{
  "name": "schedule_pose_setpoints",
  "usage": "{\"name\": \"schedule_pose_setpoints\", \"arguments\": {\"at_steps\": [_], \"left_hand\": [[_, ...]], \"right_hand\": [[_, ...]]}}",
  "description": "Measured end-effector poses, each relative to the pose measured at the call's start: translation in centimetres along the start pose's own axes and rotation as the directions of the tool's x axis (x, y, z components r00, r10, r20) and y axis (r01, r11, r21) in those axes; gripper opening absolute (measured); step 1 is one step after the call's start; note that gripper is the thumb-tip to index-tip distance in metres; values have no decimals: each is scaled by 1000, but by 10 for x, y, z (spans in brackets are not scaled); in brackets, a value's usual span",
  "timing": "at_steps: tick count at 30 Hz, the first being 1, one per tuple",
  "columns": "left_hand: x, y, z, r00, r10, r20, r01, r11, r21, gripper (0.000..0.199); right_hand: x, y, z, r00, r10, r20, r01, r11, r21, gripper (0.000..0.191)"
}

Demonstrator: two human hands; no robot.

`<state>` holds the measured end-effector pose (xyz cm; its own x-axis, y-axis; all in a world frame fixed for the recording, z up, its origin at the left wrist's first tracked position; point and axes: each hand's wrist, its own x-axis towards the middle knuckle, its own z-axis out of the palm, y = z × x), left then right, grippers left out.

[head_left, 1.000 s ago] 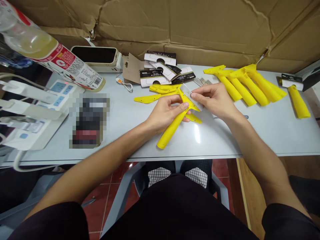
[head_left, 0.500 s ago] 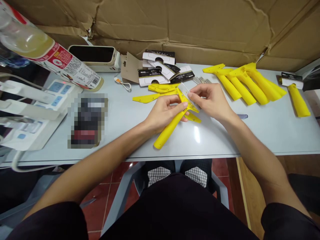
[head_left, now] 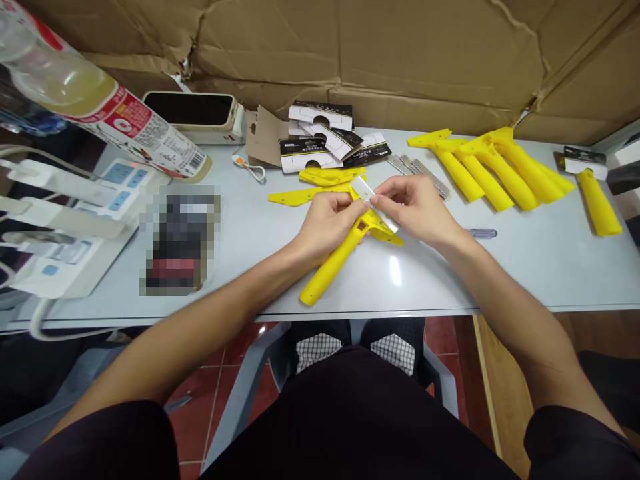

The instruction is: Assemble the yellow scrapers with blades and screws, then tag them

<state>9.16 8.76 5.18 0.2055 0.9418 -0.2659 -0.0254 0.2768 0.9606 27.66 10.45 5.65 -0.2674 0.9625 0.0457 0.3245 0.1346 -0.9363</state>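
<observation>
One bottle [head_left: 150, 133] is at our left, beside a white power strip [head_left: 65, 275]. Further right we see printed cards [head_left: 294, 161] and, nearer to us, flat yellow pieces [head_left: 290, 198]. Our left hand [head_left: 326, 223] grasps a yellow handle [head_left: 333, 268] by its head, fingers curled around it, over the middle of the white table [head_left: 550, 267], near its front edge. Our right hand [head_left: 413, 203] pinches a metal blade [head_left: 362, 187] between thumb and fingertips, over this head. Behind this hand lie several loose blades [head_left: 420, 168], and more to the right we find a group of yellow handles [head_left: 515, 177].

yellow handle [head_left: 333, 268]: tilted, butt toward lower left | silver blade [head_left: 365, 189]: slanted along handle's head
</observation>
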Motion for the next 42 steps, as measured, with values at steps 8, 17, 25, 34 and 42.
{"name": "schedule_pose_setpoints", "arguments": {"at_steps": [8, 17, 25, 34, 42], "left_hand": [[15, 4, -11, 992, 24, -128, -28, 999, -30, 27], [27, 15, -27, 969, 66, -240, -87, 993, -78, 23], [26, 14, -22, 974, 31, -222, -51, 995, -84, 22], [26, 13, -22, 976, 42, -215, -59, 996, -71, 23], [26, 9, -22, 978, 45, -206, -60, 996, -69, 24]], "right_hand": [[0, -10, -39, 986, 93, 136, -66, 979, -193, 37], [-17, -15, -14, 961, 142, 236, 91, 643, -760, 23], [-13, -17, -20, 956, 209, 203, 21, 647, -762, 20], [-11, -9, -25, 938, 241, 251, 20, 682, -731, 29], [-12, -9, -28, 934, 227, 277, 70, 642, -763, 26]]}}
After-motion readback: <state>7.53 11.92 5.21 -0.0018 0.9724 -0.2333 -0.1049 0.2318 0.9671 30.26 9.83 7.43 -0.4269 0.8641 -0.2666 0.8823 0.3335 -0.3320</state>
